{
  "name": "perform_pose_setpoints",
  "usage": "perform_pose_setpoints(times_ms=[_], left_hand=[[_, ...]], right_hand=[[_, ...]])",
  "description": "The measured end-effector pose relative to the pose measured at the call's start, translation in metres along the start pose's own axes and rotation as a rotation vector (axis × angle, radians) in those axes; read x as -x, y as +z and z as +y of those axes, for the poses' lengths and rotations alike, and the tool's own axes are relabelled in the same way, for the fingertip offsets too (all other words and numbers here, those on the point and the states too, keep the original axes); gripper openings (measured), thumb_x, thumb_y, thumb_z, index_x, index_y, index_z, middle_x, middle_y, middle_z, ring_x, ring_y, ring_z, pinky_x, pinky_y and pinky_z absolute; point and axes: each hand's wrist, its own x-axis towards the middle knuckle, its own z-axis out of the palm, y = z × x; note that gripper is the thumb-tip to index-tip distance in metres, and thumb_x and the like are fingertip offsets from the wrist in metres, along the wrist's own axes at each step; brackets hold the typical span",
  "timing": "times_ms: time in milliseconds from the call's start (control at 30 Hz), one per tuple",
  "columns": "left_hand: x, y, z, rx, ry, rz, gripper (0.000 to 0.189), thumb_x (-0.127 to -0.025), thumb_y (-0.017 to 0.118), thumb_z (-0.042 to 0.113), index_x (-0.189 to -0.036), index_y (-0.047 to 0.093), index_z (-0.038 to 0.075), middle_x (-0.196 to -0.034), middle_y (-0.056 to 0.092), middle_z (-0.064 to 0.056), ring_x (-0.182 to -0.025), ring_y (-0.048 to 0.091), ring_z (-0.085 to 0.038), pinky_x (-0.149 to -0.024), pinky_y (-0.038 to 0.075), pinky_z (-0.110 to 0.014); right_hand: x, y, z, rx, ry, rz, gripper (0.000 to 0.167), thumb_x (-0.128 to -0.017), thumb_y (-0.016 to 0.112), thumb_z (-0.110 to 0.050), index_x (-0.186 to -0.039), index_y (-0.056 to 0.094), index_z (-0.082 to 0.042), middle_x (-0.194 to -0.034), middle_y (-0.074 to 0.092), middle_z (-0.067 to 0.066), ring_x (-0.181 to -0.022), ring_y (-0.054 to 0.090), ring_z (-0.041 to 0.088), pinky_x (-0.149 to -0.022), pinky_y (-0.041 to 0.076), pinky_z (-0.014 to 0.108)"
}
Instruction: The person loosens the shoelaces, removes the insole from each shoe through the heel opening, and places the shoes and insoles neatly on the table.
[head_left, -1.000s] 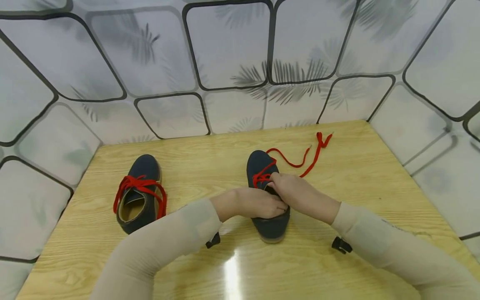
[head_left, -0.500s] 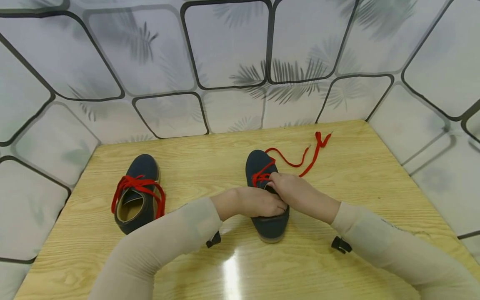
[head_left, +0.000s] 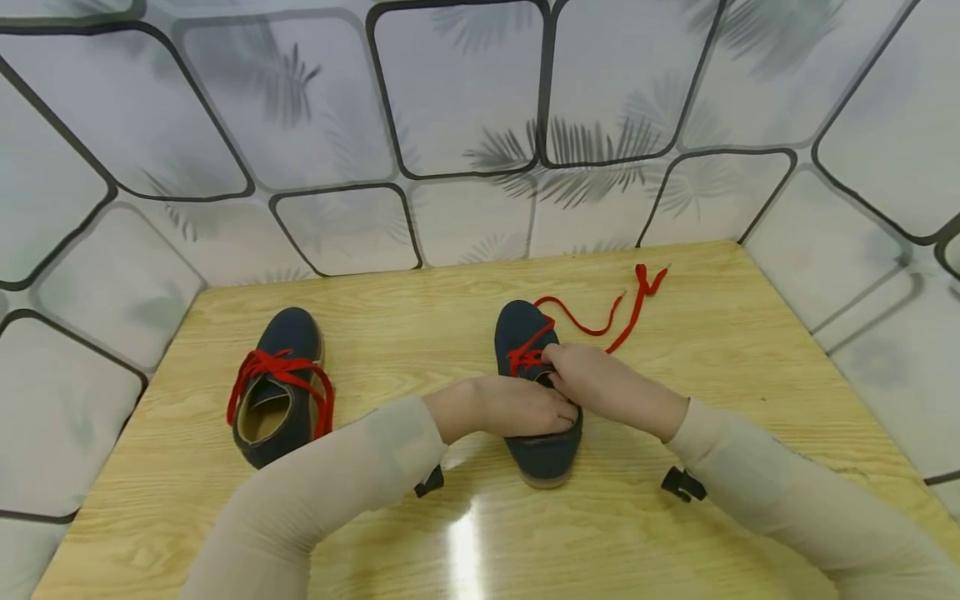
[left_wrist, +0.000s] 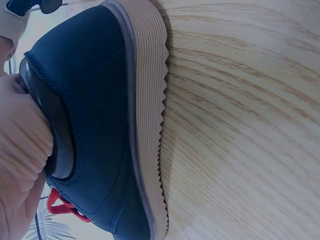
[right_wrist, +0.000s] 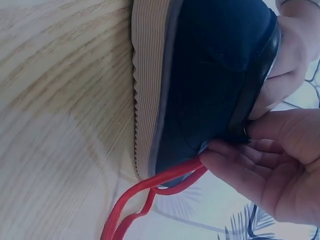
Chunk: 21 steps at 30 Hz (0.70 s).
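Note:
A navy shoe (head_left: 543, 458) with a pale ridged sole stands on the table, toe away from me. Its red shoelace (head_left: 528, 358) is partly threaded, with both loose ends trailing to the far right. My left hand (head_left: 517, 406) reaches into the shoe's opening from the left; its fingertips are hidden inside. On the other side, my right hand (head_left: 603, 385) pinches the edge of the eyelet flap between thumb and fingers. In the right wrist view, the red lace (right_wrist: 150, 182) runs out from beside those fingertips. The left wrist view shows the shoe's side (left_wrist: 95, 120) close up.
Another navy shoe (head_left: 288, 333), with its red laces (head_left: 273, 367) tied in a bow, stands to the left beyond my left forearm. The wooden table (head_left: 405, 325) meets patterned fabric walls (head_left: 465, 100) at its back and sides.
Little differs. Both hands stay at the same shoe, and my right hand shifts very slightly at the eyelet flap. The laces lie as before.

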Motion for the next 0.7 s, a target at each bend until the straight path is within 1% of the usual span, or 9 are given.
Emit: perform_pose_setpoints(times_ms=[33,67,167,267,400,467,533,700], left_hand=[[0.0,0.0,0.0,-0.005,0.003,0.005,0.03,-0.099,0.047,0.014,-0.129,0.051,0.012,-0.131,0.047,0.003,-0.114,0.05,-0.01,-0.097,0.04,-0.019],[0.0,0.0,0.0,-0.007,0.004,0.011,0.03,-0.099,0.047,0.014,-0.129,0.051,0.012,-0.131,0.047,0.003,-0.117,0.048,-0.011,-0.099,0.038,-0.02],[0.0,0.001,-0.001,0.057,-0.004,0.017,0.03,-0.099,0.047,0.014,-0.129,0.051,0.011,-0.133,0.046,0.003,-0.122,0.045,-0.012,-0.1,0.038,-0.019],[0.002,0.002,-0.001,0.123,-0.013,0.013,0.031,-0.099,0.047,0.013,-0.13,0.051,0.011,-0.135,0.046,0.003,-0.123,0.045,-0.011,-0.099,0.039,-0.019],[0.002,0.001,-0.002,0.142,-0.014,0.012,0.032,-0.099,0.047,0.013,-0.131,0.051,0.011,-0.136,0.047,0.002,-0.123,0.046,-0.012,-0.099,0.039,-0.019],[0.002,0.0,-0.002,0.126,-0.009,0.023,0.03,-0.099,0.046,0.013,-0.129,0.052,0.011,-0.134,0.049,0.002,-0.121,0.047,-0.012,-0.1,0.039,-0.019],[0.001,0.001,-0.002,0.09,-0.006,0.038,0.029,-0.099,0.046,0.014,-0.127,0.054,0.011,-0.132,0.05,0.001,-0.12,0.048,-0.013,-0.101,0.038,-0.02],[0.001,0.003,-0.001,0.018,-0.018,0.089,0.029,-0.098,0.048,0.016,-0.126,0.058,0.015,-0.13,0.052,0.002,-0.119,0.049,-0.013,-0.101,0.038,-0.022]], right_hand=[[0.001,0.0,0.001,0.008,-0.004,0.008,0.006,-0.093,0.056,-0.008,-0.089,0.056,-0.004,-0.066,0.049,0.001,-0.053,0.043,0.013,-0.048,0.033,0.021],[0.001,0.001,0.001,0.04,-0.023,0.03,0.006,-0.092,0.058,-0.009,-0.089,0.057,-0.004,-0.066,0.05,0.001,-0.054,0.044,0.012,-0.048,0.034,0.021],[0.004,0.005,0.004,0.137,-0.088,0.111,0.008,-0.091,0.061,-0.012,-0.088,0.058,-0.005,-0.067,0.05,0.0,-0.055,0.046,0.011,-0.047,0.036,0.02],[0.005,0.007,0.006,0.191,-0.16,0.171,0.011,-0.09,0.063,-0.014,-0.086,0.057,-0.005,-0.068,0.051,0.0,-0.057,0.048,0.011,-0.047,0.038,0.02],[0.004,0.004,0.009,0.143,-0.185,0.167,0.011,-0.09,0.063,-0.013,-0.085,0.056,-0.006,-0.067,0.049,-0.001,-0.056,0.045,0.01,-0.049,0.037,0.019],[0.003,0.003,0.01,0.121,-0.187,0.16,0.012,-0.09,0.063,-0.013,-0.084,0.056,-0.006,-0.066,0.047,-0.002,-0.055,0.043,0.01,-0.05,0.036,0.019],[0.003,0.003,0.01,0.115,-0.187,0.165,0.013,-0.09,0.064,-0.012,-0.082,0.055,-0.007,-0.065,0.046,-0.003,-0.054,0.042,0.009,-0.049,0.034,0.019],[0.005,0.004,0.012,0.147,-0.212,0.207,0.012,-0.089,0.064,-0.012,-0.083,0.056,-0.007,-0.066,0.048,-0.002,-0.053,0.043,0.009,-0.046,0.035,0.019]])
